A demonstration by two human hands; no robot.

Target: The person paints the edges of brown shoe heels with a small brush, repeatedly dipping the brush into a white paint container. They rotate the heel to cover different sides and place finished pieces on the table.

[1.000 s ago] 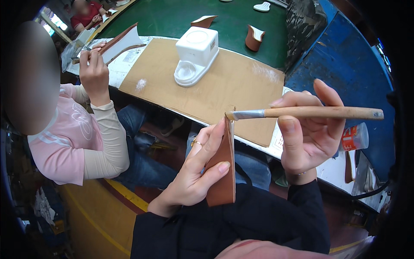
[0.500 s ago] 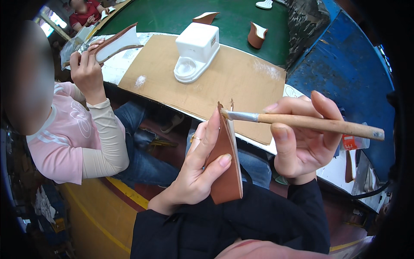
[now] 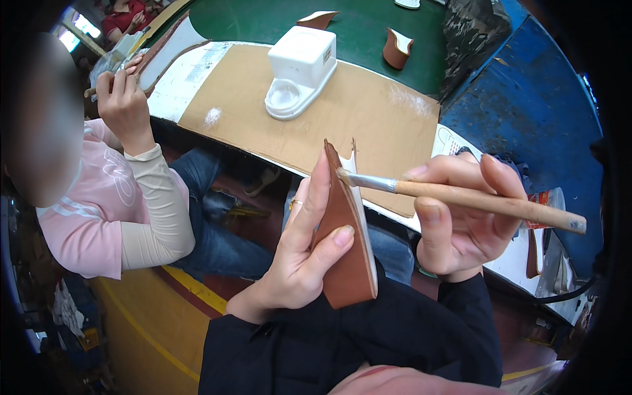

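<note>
Upright in my left hand [image 3: 289,266] stands a curved brown leather piece [image 3: 347,266], pale-lined, looking like a shoe part. My thumb presses its brown face, and the fingers support it from behind near the top. My right hand [image 3: 457,227] pinches the wooden handle of a flat brush [image 3: 477,199] between thumb and fingers. The brush has a metal ferrule, and its bristles touch the leather piece's right edge, a little below the tip. The handle's end points right, past my palm.
A white plastic dispenser [image 3: 301,59] stands on a cardboard sheet [image 3: 230,92]. Leather pieces [image 3: 397,49] lie on the green surface [image 3: 250,23] beyond. At left, a co-worker in a pink shirt [image 3: 108,197] holds another piece. Behind my right hand is a clear tub [image 3: 555,197].
The brush now meets the edge lower down from the tip. My left hand has tilted the leather piece, showing more of its pale inside. The co-worker's piece has shifted left.
</note>
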